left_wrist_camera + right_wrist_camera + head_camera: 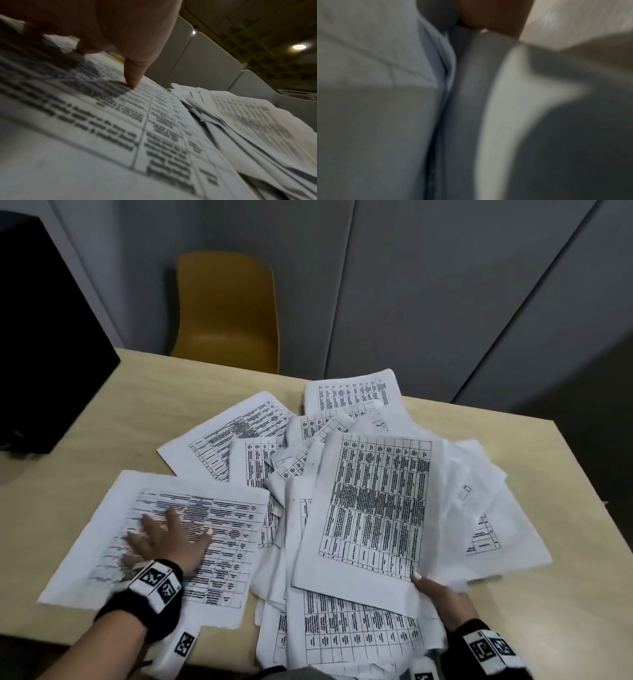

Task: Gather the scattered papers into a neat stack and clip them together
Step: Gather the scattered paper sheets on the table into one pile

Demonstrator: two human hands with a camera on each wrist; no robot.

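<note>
Several white printed sheets lie scattered in a loose heap [294, 460] across the light wooden table [102, 412]. My left hand [164, 537] lies flat with spread fingers on a single sheet [219, 563] at the front left; its fingertip [132, 82] presses the printed table on that sheet [102, 135]. My right hand [435, 587] pinches the near right corner of a top sheet [370, 508], thumb on top and fingers hidden beneath. In the right wrist view only blurred paper edges [447, 94] show close up. No clip is visible.
A mustard yellow chair [226, 313] stands behind the table's far edge. A black box-like object [44, 344] sits at the far left of the table. Grey wall panels [445, 285] rise behind. Some sheets overhang the near table edge.
</note>
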